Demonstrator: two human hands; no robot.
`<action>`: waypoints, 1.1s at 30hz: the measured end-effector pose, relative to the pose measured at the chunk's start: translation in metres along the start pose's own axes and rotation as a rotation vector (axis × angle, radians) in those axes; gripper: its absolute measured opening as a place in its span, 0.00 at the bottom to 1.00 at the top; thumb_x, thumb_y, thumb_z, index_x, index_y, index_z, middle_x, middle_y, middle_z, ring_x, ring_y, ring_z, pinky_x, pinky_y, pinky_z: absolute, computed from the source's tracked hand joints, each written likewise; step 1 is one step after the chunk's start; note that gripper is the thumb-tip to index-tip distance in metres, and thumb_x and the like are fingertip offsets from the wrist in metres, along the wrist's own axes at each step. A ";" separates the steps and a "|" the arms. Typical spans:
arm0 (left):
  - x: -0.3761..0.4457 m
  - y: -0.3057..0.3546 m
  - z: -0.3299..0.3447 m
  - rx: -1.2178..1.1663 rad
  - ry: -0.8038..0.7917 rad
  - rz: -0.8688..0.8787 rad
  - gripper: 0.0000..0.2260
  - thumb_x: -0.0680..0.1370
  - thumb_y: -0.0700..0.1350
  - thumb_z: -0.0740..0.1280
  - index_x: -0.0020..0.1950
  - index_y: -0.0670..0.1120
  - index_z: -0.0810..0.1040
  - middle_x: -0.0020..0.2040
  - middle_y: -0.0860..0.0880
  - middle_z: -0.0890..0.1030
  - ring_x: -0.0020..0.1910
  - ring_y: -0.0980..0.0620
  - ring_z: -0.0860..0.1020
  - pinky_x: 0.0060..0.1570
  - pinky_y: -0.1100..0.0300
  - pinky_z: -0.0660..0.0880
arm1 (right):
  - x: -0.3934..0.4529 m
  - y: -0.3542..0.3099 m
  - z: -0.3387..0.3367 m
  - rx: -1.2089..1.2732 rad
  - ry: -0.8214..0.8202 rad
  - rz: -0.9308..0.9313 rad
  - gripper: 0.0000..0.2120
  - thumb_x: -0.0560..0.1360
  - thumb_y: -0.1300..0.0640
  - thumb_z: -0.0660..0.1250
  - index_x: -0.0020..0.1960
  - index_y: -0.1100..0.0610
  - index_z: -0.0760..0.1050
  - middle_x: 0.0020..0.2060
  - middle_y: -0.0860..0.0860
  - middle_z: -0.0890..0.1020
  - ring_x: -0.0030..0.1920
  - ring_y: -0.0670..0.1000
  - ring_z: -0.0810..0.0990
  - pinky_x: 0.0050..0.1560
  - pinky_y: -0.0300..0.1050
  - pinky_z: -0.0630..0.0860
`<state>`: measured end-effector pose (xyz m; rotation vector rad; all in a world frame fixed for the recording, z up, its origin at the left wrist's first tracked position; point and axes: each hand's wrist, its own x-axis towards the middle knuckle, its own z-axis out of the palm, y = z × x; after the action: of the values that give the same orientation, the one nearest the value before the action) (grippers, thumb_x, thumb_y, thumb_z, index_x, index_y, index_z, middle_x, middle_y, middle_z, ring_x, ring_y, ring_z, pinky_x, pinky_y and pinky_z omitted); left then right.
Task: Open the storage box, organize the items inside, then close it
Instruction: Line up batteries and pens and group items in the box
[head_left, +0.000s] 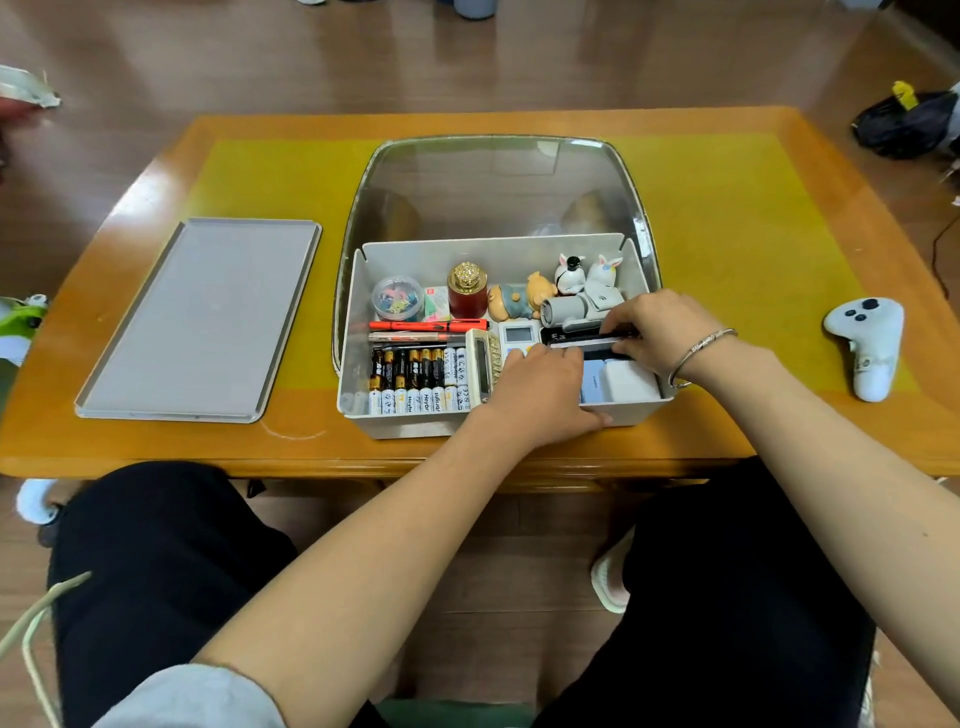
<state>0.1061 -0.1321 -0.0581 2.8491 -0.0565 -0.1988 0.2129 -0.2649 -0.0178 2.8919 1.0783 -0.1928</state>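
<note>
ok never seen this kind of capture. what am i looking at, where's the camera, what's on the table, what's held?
No robot here: one wide-angle camera on a person's head looks down at their bare hands. On the wooden table sits an open storage box holding batteries, pens, a red bottle and small figurines. Its grey lid lies to the left; a white controller lies to the right. The right hand and left hand are both in the box's right side, fingers on a thin dark flat item; what it is, I can't tell.
</note>
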 end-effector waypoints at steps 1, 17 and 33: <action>-0.003 0.000 0.002 0.005 0.068 -0.012 0.32 0.70 0.67 0.67 0.63 0.45 0.68 0.58 0.46 0.77 0.59 0.45 0.71 0.55 0.49 0.66 | 0.001 0.000 0.000 0.002 -0.016 0.000 0.11 0.74 0.55 0.68 0.57 0.49 0.78 0.52 0.50 0.83 0.53 0.55 0.79 0.49 0.46 0.75; -0.003 -0.018 0.001 -0.081 -0.062 -0.087 0.41 0.67 0.79 0.49 0.61 0.47 0.74 0.60 0.47 0.75 0.63 0.45 0.66 0.59 0.46 0.61 | 0.011 0.001 0.000 -0.137 -0.136 0.008 0.11 0.75 0.57 0.65 0.57 0.46 0.76 0.52 0.47 0.81 0.57 0.52 0.76 0.57 0.49 0.64; 0.015 -0.030 -0.018 -0.022 -0.202 0.015 0.31 0.80 0.65 0.42 0.57 0.51 0.80 0.59 0.45 0.76 0.64 0.44 0.66 0.61 0.45 0.57 | 0.010 0.000 -0.008 -0.144 -0.101 -0.017 0.12 0.75 0.60 0.63 0.55 0.49 0.76 0.50 0.50 0.81 0.52 0.54 0.77 0.42 0.43 0.65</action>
<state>0.1241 -0.0991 -0.0511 2.7959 -0.1164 -0.4801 0.2208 -0.2579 -0.0110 2.7157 1.0548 -0.2476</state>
